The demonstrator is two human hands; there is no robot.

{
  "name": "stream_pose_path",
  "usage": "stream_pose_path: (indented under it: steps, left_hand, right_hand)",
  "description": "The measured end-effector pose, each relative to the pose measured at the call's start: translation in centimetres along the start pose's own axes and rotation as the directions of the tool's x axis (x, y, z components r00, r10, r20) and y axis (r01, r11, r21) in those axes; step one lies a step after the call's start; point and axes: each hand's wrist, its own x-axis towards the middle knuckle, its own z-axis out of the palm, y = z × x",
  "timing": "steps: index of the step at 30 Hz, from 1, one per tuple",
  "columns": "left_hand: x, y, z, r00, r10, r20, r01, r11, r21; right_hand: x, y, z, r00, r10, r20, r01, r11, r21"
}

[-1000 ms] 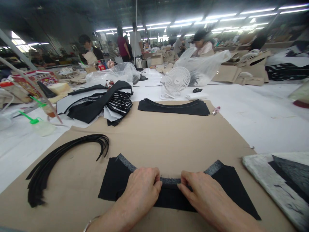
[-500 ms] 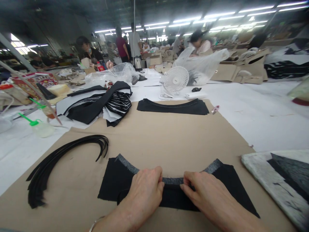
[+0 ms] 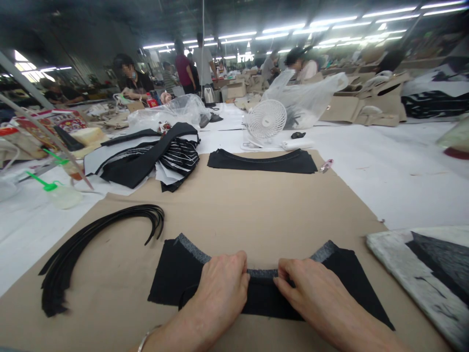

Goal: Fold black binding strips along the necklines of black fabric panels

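A black fabric panel (image 3: 271, 305) with a curved top edge lies flat in front of me, a speckled grey band (image 3: 195, 250) running along that curve. My left hand (image 3: 225, 283) is closed in a pinch at the middle of the curve. A short gap to its right, my right hand (image 3: 308, 281) pinches the same edge. Between the fingertips runs a thin black strip (image 3: 262, 280) just below the grey band. Part of a black loop shows beside my left wrist. The fingers cover most of the strip.
A bundle of narrow black strips (image 3: 69, 264) lies left on the tan sheet (image 3: 234, 210). Stacked black panels (image 3: 262, 162) and a white fan (image 3: 266, 121) stand beyond. A pale board (image 3: 403, 254) is at right, a green-tipped bottle (image 3: 60, 194) at left. People work in the background.
Both hands stay almost still on the edge of the black panel. In the background, a person at the left has shifted their arms and head slightly.
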Motion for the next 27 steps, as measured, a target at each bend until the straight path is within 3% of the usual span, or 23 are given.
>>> stream_pose_path:
  steps: [27]
  left_hand:
    - [0.2, -0.6, 0.66, 1.0, -0.01, -0.025, 0.01, 1.0, -0.007]
  right_hand:
    - [0.33, -0.38, 0.01, 0.999, 0.012, 0.05, -0.01, 1.0, -0.028]
